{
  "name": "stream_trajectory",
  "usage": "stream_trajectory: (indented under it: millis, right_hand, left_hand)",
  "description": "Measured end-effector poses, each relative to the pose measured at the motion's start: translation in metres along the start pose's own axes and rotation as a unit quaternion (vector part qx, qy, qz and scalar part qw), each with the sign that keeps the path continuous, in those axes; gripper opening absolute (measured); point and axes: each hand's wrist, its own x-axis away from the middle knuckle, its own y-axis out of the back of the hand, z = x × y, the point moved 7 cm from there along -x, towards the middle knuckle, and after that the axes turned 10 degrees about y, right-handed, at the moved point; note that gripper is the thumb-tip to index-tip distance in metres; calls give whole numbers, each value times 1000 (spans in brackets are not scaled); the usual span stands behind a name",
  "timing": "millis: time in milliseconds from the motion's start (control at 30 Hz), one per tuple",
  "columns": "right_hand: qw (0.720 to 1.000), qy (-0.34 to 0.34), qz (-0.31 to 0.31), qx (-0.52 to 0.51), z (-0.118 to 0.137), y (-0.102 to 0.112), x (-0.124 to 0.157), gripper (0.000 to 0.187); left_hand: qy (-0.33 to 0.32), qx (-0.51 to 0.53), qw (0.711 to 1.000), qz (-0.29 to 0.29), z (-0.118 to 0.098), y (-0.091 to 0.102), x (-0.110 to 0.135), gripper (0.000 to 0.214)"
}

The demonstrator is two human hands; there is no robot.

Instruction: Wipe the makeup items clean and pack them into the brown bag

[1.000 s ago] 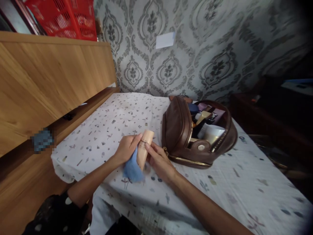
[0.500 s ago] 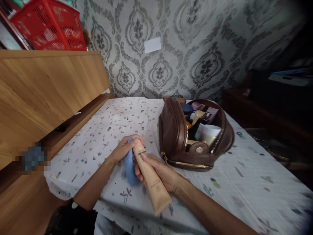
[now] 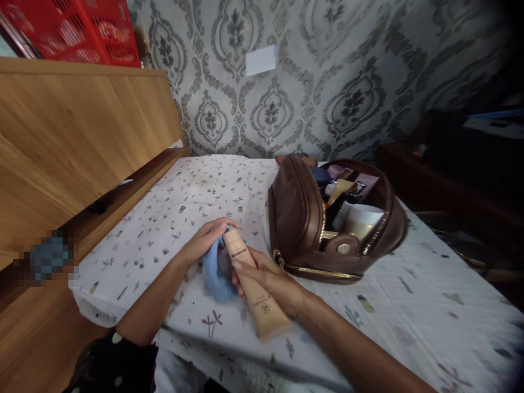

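Note:
My right hand [image 3: 270,275] is wrapped round a beige squeeze tube [image 3: 262,300], its capped end pointing up and away and its flat end towards me. At the cap, my left hand [image 3: 210,237] grips a blue cloth [image 3: 216,278], which hangs down beside the tube. The left fingertips are partly hidden behind the cap. To the right stands a brown leather cosmetic bag [image 3: 295,218], unzipped, with several jars and tubes inside, among them a jar with a white lid [image 3: 364,218].
A white tablecloth with small printed plants [image 3: 204,185] covers the table. Along the left runs a wooden cabinet [image 3: 90,120] with a red plastic basket [image 3: 73,33] on top. Patterned wallpaper [image 3: 270,109] closes off the back, and dark furniture [image 3: 450,174] stands at the right.
The left hand has slid slightly off the cap, which now shows more fully. The tube's flat end has risen a little. The cloth has shifted and the view has tilted slightly.

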Motion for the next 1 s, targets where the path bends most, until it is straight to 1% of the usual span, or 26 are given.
stream_trajectory:
  millis: [100,133,200,300,400,467,533,600,667,733,767,800,867,933,967,1000]
  right_hand:
    - [1000,-10,-10,-18,-2,3,0,48]
    - [1000,-12,-8,-19,-2,3,0,49]
    - [1000,-10,3,-12,0,0,1,50]
    - [1000,1,21,7,3,-4,1,52]
    - [1000,6,18,16,3,-2,2,51]
    - [1000,8,13,17,1,-1,2,49]
    - [1000,11,10,13,0,1,1,50]
    - [1000,10,7,7,0,1,0,52]
    - [1000,12,-2,-2,2,1,0,54]
    - [1000,19,-17,-5,5,1,-1,53]
    - [999,23,-23,-6,7,2,-1,52]
    - [999,27,-27,-8,8,2,-1,51]
    - [999,30,-26,-18,10,1,-1,50]
    - [999,29,-18,-31,10,0,-2,47]
    - [999,26,-14,-34,10,-1,-2,45]
    - [999,24,-11,-36,9,-1,-2,44]
  left_hand:
    - [7,21,997,80,-3,-1,7,49]
    - [8,21,995,94,-3,-1,8,49]
    - [5,15,996,89,0,1,7,46]
    - [2,20,999,41,10,6,2,39]
    - [19,38,999,20,20,5,-2,44]
    - [29,38,999,17,21,4,-1,46]
    - [33,36,999,22,17,5,1,45]
    - [33,46,997,49,11,4,5,44]
    - [29,74,993,83,7,3,8,46]
    - [28,103,990,90,7,5,8,49]
    - [33,114,990,73,10,8,6,51]
    - [42,123,991,42,15,12,3,51]
    - [67,140,987,-47,26,24,-4,52]
    - [82,168,974,-127,34,34,-9,56]
    - [79,186,968,-151,35,36,-10,58]
    - [69,202,963,-162,34,37,-11,59]
